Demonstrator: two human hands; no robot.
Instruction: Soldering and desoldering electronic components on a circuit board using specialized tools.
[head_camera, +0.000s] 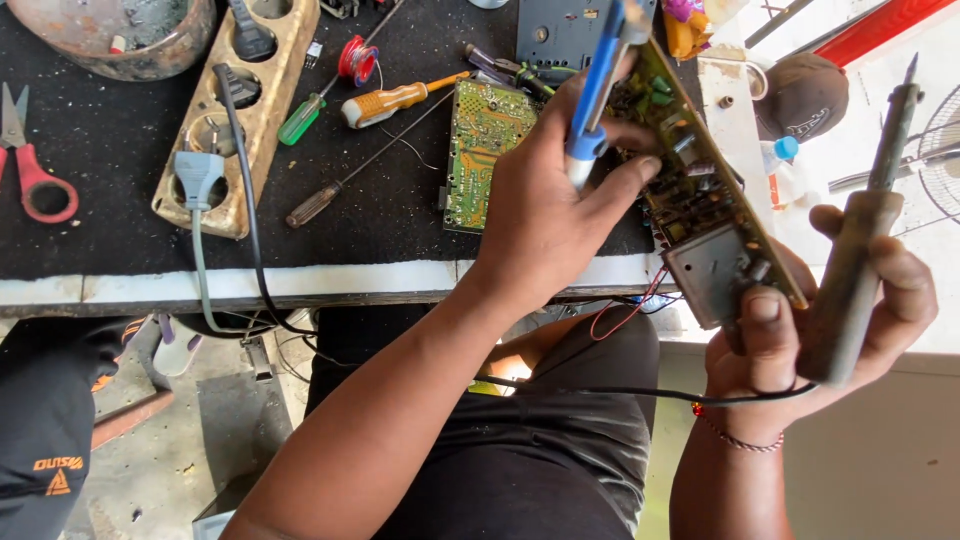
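My left hand (545, 200) grips a blue and white desoldering pump (597, 90) upright and also pinches the edge of a long circuit board (690, 180) crowded with components. My right hand (850, 320) holds the lower end of that board by its metal box (712, 275), thumb on top, and clasps a dark soldering iron (855, 260) whose tip points up and away from the board. The iron's black cable (600, 392) runs across my lap.
A green circuit board (482, 150) lies on the black mat (100, 150), with screwdrivers (395, 100), a solder spool (357, 60), a wooden holder with round holes (245, 110), red-handled scissors (35, 175) and a bowl (120, 35). The bench edge (250, 285) runs across below.
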